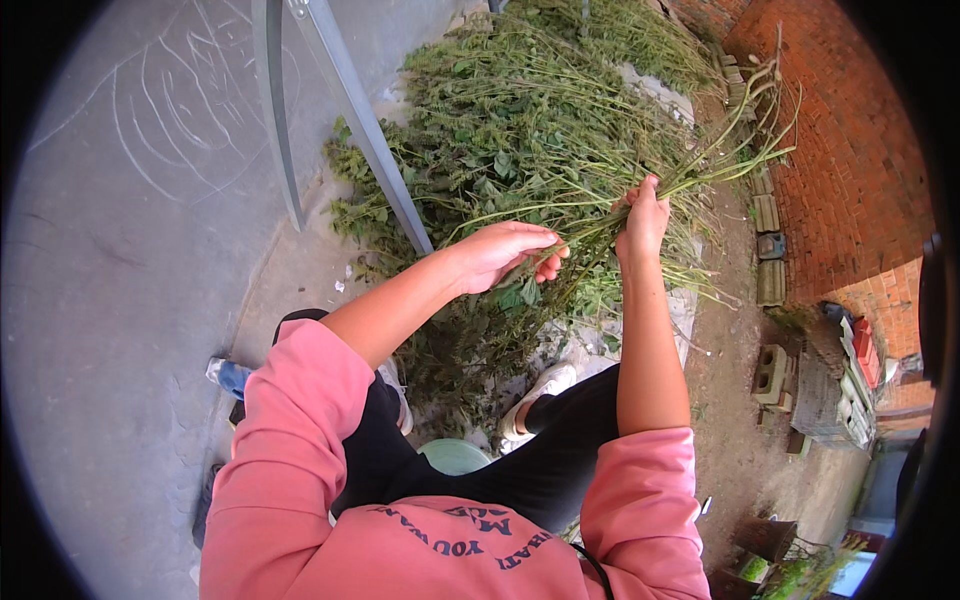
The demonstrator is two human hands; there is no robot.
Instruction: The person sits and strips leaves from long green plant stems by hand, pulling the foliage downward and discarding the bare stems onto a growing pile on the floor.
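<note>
My right hand is closed around a bundle of cut plant stems. Their bare, pale green ends fan out towards the upper right. To its left, my left hand has its thumb and curled fingers around the leafy part of the same bundle. Green leaves hang below those fingers. Beyond both hands spreads a large heap of cut leafy plants with seed spikes, lying on a pale ground sheet. Between my legs a pale green round tub or stool shows in part.
Grey metal legs stand at the left edge of the heap, beside a grey wall with chalk marks. A brick wall runs along the right. Concrete blocks and a wire cage sit on bare ground there.
</note>
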